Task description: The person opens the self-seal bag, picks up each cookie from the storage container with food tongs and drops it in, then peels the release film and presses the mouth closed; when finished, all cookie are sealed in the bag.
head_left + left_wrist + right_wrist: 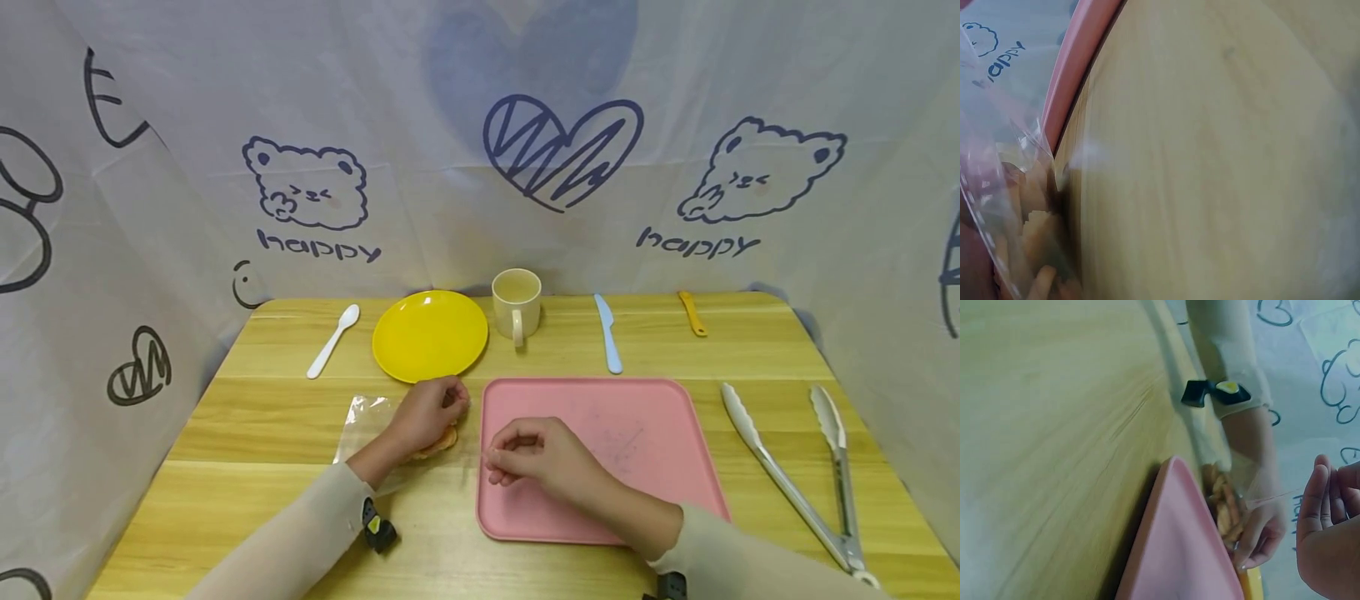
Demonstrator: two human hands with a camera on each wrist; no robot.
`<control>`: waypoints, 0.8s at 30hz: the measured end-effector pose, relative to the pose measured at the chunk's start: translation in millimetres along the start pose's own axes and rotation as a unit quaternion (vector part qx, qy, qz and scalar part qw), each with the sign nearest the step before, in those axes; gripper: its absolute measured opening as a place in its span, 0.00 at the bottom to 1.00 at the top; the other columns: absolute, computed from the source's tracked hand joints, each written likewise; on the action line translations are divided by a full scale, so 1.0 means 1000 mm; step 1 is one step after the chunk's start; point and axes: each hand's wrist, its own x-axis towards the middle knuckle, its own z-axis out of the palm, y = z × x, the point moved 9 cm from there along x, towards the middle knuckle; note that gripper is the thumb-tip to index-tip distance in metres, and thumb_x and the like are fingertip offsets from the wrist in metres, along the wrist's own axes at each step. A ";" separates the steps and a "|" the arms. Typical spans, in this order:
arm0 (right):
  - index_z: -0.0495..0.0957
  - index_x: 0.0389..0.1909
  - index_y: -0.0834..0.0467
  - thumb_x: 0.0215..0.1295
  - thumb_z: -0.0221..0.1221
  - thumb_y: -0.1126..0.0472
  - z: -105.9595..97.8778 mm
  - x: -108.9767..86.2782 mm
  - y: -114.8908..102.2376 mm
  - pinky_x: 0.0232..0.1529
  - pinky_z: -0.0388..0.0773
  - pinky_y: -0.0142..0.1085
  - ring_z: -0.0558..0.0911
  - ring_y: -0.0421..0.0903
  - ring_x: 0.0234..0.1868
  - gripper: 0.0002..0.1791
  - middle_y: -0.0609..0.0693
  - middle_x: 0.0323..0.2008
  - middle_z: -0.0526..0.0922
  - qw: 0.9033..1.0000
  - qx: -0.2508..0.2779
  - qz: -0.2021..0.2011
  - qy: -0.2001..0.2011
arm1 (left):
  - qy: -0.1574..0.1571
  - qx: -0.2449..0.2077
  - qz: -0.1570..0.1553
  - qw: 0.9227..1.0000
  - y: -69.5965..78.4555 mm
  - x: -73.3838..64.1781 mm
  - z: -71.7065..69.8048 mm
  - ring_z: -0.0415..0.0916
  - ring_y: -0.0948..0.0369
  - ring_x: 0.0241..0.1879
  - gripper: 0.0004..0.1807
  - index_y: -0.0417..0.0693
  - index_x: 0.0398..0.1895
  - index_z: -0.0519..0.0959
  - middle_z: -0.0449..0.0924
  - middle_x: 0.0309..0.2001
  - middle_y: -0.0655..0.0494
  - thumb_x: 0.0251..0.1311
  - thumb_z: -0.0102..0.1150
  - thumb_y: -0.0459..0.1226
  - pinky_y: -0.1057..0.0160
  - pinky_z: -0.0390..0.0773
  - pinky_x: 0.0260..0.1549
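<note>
A clear plastic bag (365, 417) with light brown pieces of food (1224, 506) inside lies left of the pink tray (637, 417). My left hand (426, 412) is over the bag with curled fingers, pinching its upper part. Over the tray's left edge, my right hand (551, 458) has thumb and fingertips together. A thin line of the plastic runs from the bag toward those fingertips in the right wrist view, pinched there. Through the film in the left wrist view, crinkle-edged pieces (1041, 234) show.
Behind the bag is a yellow plate (430, 336), with a white spoon (333, 342) to its left and a cream mug (517, 302) to its right. Farther right lie a light blue knife (608, 333), an orange-handled utensil (692, 313) and spread metal tongs (795, 492).
</note>
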 end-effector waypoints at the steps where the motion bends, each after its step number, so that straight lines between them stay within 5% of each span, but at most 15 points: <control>1: 0.81 0.45 0.75 0.71 0.64 0.65 0.000 -0.003 -0.001 0.46 0.87 0.52 0.88 0.45 0.35 0.13 0.62 0.35 0.87 1.000 0.001 -0.001 0.000 | 0.000 0.000 0.000 1.000 0.000 0.000 0.000 0.74 0.63 0.32 0.06 0.52 0.32 0.82 0.79 0.29 0.62 0.69 0.64 0.33 0.63 0.78 0.36; 6: 0.80 0.45 0.75 0.71 0.65 0.63 -0.001 -0.019 -0.012 0.43 0.89 0.44 0.88 0.45 0.36 0.16 0.67 0.37 0.86 1.000 0.015 -0.021 -0.006 | 0.001 0.001 0.004 1.000 0.001 0.001 0.000 0.74 0.63 0.32 0.06 0.51 0.33 0.82 0.79 0.30 0.62 0.69 0.65 0.33 0.62 0.78 0.36; 24: 0.78 0.41 0.75 0.72 0.60 0.70 -0.008 -0.068 -0.055 0.39 0.88 0.37 0.87 0.40 0.35 0.09 0.52 0.35 0.87 0.991 0.054 -0.119 -0.017 | -0.001 0.002 0.006 1.000 0.001 -0.001 0.001 0.74 0.64 0.32 0.05 0.51 0.34 0.82 0.80 0.30 0.62 0.70 0.64 0.34 0.62 0.78 0.37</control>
